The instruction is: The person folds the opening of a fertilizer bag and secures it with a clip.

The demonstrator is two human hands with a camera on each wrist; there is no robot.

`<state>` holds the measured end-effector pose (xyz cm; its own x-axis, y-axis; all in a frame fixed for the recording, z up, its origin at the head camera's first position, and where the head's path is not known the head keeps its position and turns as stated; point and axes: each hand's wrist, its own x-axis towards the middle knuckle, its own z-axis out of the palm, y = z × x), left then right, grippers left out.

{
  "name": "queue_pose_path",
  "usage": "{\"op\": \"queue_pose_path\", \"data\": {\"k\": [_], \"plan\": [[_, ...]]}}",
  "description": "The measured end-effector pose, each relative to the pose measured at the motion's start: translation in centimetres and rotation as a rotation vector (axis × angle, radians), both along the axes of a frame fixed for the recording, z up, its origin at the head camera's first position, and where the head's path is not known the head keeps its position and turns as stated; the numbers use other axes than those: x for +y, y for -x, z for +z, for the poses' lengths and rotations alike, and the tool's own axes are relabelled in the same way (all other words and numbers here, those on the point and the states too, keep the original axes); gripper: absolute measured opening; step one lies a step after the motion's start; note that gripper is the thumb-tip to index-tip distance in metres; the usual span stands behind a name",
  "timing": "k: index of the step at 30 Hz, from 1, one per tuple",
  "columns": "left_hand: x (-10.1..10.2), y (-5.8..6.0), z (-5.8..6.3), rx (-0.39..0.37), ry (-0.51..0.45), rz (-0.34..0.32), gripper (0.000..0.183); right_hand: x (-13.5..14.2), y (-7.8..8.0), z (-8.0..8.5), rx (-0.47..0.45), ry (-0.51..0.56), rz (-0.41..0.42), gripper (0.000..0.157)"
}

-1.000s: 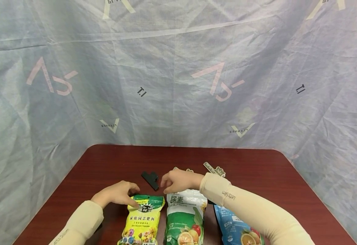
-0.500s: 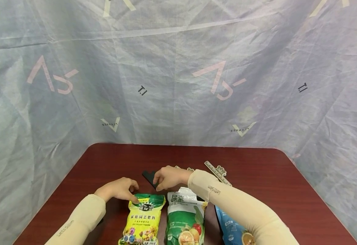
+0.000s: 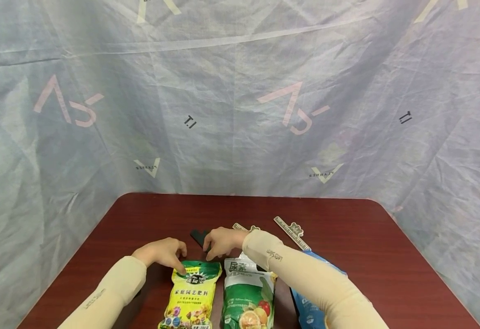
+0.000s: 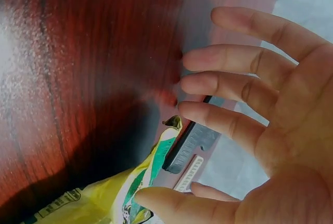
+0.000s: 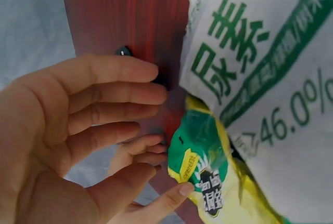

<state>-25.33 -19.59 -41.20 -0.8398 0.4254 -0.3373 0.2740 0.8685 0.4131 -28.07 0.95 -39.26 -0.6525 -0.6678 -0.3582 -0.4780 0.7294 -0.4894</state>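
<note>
My left hand point(image 3: 163, 253) is at the top left corner of a yellow bag point(image 3: 192, 297) with a green top; its thumb touches the bag and its fingers are spread. A black clip point(image 3: 197, 235) lies on the table behind the bag, partly covered by my right hand point(image 3: 224, 241). In the right wrist view, my right thumb and fingers stand apart, with the clip point(image 5: 124, 51) partly hidden behind the fingers; whether they touch it I cannot tell. Below my right hand lies a white and green bag point(image 3: 246, 292).
A blue bag point(image 3: 307, 306) lies partly under my right forearm. Two pale clips with ruler marks, one at the right point(image 3: 291, 232) and one behind my right wrist point(image 3: 240, 226), are on the dark red table point(image 3: 338, 224). A grey curtain point(image 3: 232, 114) hangs behind.
My right hand has moved left from above the white and green bag to the black clip. The left hand has shifted slightly and stays at the yellow bag's corner.
</note>
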Motion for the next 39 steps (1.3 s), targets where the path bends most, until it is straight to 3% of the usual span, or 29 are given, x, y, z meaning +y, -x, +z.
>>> {"op": "queue_pose_path", "data": {"k": [14, 29, 39], "plan": [[0.8, 0.7, -0.1, -0.032, 0.079, -0.021, 0.036, -0.9, 0.3, -1.7, -0.032, -0.068, -0.018, 0.026], [1.6, 0.7, -0.6, -0.081, 0.07, 0.011, 0.026, -1.3, 0.3, -2.6, -0.033, -0.078, 0.047, 0.022], [1.9, 0.6, -0.6, -0.094, 0.02, -0.01, 0.027, -1.4, 0.0, -2.6, 0.005, -0.121, 0.06, 0.03]]}}
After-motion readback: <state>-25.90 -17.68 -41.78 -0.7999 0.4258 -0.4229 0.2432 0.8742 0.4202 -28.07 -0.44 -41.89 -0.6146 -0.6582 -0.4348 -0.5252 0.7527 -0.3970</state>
